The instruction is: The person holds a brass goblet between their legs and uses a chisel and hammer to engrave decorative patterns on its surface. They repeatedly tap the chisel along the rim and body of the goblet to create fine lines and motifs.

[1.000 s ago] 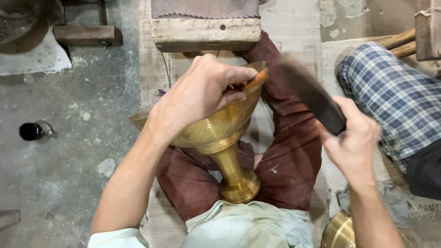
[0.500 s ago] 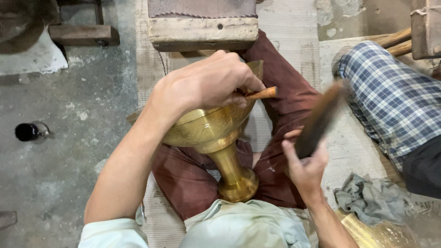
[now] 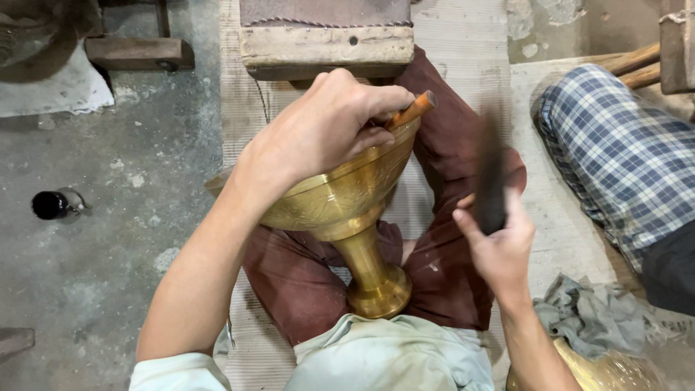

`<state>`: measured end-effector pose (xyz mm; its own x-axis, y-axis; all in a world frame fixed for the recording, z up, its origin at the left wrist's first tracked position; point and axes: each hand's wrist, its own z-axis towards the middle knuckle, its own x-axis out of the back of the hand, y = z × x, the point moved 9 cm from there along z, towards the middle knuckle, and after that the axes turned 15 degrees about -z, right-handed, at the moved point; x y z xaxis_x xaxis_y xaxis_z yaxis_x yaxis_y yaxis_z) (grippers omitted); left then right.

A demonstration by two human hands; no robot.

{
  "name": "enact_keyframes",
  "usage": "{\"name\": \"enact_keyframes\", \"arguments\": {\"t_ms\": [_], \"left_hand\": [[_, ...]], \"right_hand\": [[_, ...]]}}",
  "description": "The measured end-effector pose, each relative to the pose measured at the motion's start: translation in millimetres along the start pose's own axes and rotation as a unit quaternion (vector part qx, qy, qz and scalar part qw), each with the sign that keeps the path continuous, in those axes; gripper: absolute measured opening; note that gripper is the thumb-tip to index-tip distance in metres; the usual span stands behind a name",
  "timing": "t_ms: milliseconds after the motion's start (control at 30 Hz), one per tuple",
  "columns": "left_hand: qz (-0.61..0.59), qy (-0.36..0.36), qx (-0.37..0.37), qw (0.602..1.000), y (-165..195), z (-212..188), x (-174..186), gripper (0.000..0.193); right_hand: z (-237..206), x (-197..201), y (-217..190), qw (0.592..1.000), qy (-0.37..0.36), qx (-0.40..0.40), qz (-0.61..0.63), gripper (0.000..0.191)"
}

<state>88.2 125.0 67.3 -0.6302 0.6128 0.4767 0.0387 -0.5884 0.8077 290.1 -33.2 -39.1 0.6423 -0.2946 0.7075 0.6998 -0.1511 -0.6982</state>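
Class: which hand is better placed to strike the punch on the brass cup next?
Probably the right hand: it holds the dark mallet raised beside the cup. The left hand grips the punch at the rim.

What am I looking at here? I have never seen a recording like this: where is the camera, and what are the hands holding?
The camera sits on a person's head and looks down at their lap. The person sits on a woven mat with a brass goblet-shaped vessel lying across their legs. The left hand presses a wooden-handled tool against the vessel's rim. The right hand grips a dark, blurred striking tool. A wooden block lies ahead, a grey rag lower right, and another person's checked trouser leg at right.
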Motion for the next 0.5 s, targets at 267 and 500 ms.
{"name": "enact_keyframes", "arguments": {"t_ms": [267, 500], "left_hand": [[0.037, -0.065, -0.002, 0.997, -6.8, 11.8, -14.1, 0.043], [0.011, -0.021, 0.024, 0.999, -1.5, -2.1, -4.9, 0.042]], "right_hand": [[9.5, 20.7, -10.7, 0.996, 0.084, 0.028, 0.004, 0.038], [7.2, 13.7, 0.5, 0.993, 0.029, 0.007, -0.113, 0.040]]}}
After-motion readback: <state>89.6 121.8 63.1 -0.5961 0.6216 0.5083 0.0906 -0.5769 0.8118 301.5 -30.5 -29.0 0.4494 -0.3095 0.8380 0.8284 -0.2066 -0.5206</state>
